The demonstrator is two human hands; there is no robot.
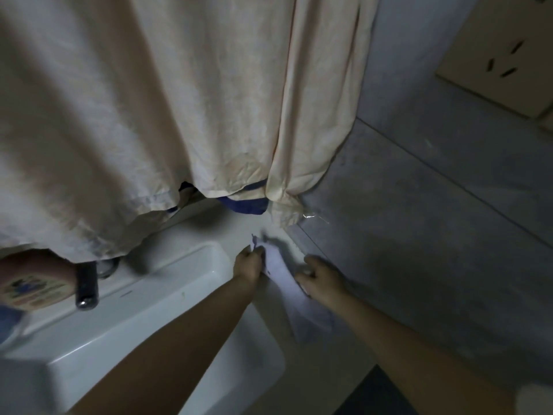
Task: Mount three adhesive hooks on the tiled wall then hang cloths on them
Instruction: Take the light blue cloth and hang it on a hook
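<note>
Large cream cloths (167, 109) hang down the wall above the sink, with a blue edge (245, 202) showing under their lower hems. On the sink's right ledge lies a white sheet of paper or packaging (279, 265). My left hand (248, 263) pinches its upper left corner, fingers curled. My right hand (321, 275) rests at the sheet's right edge with fingers curled around something small and pale; the dim light hides what it is. No hooks are visible; the cloths cover where they hang from.
A white sink (179, 295) with a black tap (86, 286) sits below the cloths. A labelled bottle (33, 286) stands at the far left. Grey tiled wall (434, 220) fills the right side, with a wall socket (502, 58) high up.
</note>
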